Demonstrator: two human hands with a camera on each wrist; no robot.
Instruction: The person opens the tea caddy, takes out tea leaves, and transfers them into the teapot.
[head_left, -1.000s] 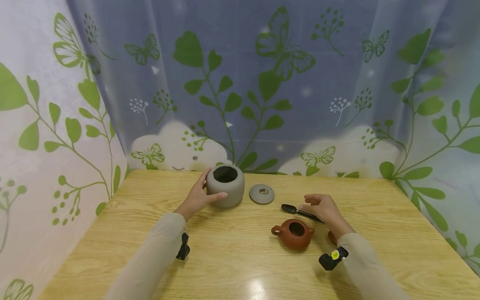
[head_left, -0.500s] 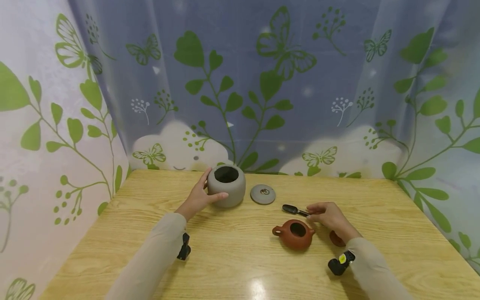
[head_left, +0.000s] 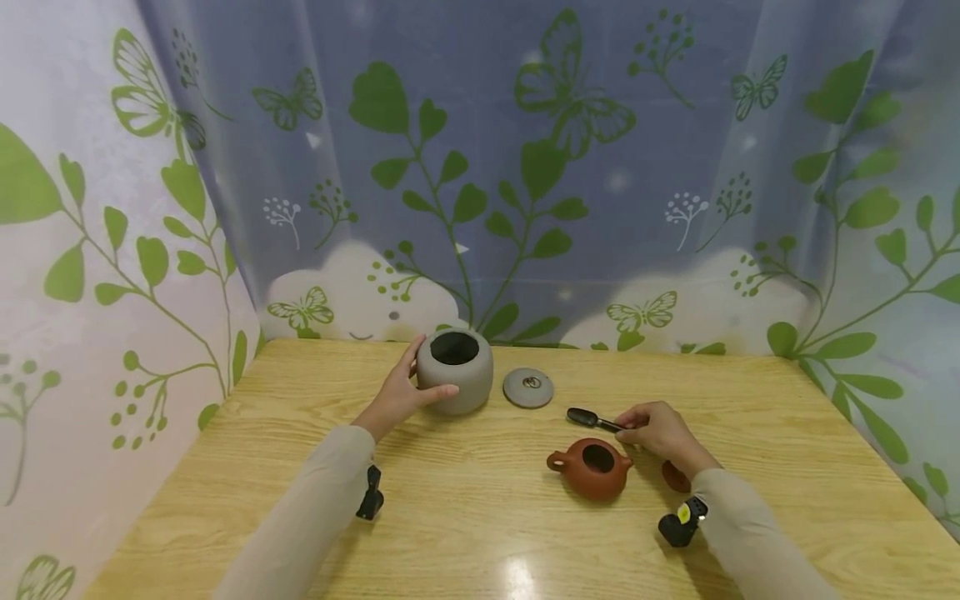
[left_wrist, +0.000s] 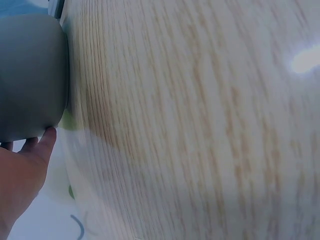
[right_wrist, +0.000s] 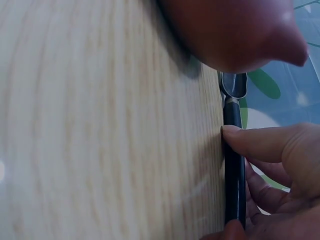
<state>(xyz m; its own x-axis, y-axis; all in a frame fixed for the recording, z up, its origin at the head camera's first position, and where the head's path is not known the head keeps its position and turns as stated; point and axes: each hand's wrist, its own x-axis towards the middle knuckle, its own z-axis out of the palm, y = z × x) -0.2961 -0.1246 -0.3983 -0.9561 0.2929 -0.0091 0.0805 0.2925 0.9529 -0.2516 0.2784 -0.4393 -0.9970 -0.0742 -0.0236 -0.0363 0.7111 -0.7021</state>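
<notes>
My left hand point(head_left: 396, 400) holds the side of a round grey jar point(head_left: 467, 387), thumb across its front and fingers behind. The jar stands upright, its mouth uncovered and dark inside. In the left wrist view, fingertips touch the jar wall point(left_wrist: 32, 75). My right hand point(head_left: 662, 435) pinches the black handle of a tea scoop point(head_left: 582, 417) lying on the table; its bowl points left. The right wrist view shows the thumb against the scoop handle point(right_wrist: 234, 180). Just nearer than the scoop sits a lidless reddish-brown teapot point(head_left: 592, 482), spout to the right.
The grey jar lid point(head_left: 517, 392) with a ring on top lies right of the jar. A reddish-brown teapot lid point(head_left: 677, 477) lies partly hidden by my right wrist. A patterned curtain point(head_left: 480, 208) rises behind the wooden table point(head_left: 450, 525).
My right hand has lowered onto the scoop handle, and its fingers have closed on it. The left hand stays on the jar. The view has shifted slightly.
</notes>
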